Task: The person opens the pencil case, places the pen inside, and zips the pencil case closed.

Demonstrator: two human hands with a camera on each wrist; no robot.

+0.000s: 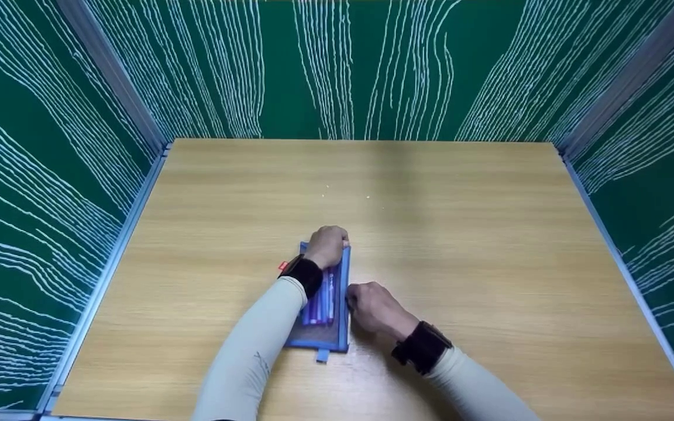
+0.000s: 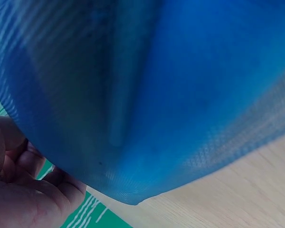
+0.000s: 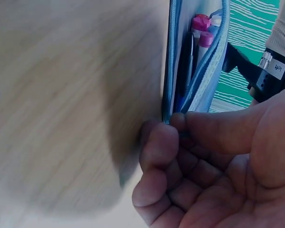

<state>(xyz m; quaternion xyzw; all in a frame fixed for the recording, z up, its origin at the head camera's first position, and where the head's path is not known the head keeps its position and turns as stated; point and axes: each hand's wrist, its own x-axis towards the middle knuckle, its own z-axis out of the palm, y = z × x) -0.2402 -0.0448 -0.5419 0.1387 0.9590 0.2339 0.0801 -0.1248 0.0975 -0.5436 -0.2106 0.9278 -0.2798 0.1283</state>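
A blue mesh zip pencil pouch (image 1: 343, 327) lies on the table, with several pens (image 1: 320, 304) showing through its mesh. My left hand (image 1: 326, 245) grips the pouch's far end; in the left wrist view its curled fingers (image 2: 69, 187) are at the pouch's edge. At the pouch's right side, my right hand (image 1: 377, 307) pinches the zipper (image 3: 169, 107) between thumb and forefinger. Above that pinch, in the right wrist view, the zipper stands apart and pens with pink caps (image 3: 205, 39) show inside. The pinching fingertips hide the zipper pull.
The wooden table (image 1: 489, 234) stretches away on all sides of the pouch. Small white specks (image 1: 368, 197) lie beyond it. Green panels with white lines (image 1: 360, 70) and grey frame posts (image 1: 112, 76) enclose the table's back and sides.
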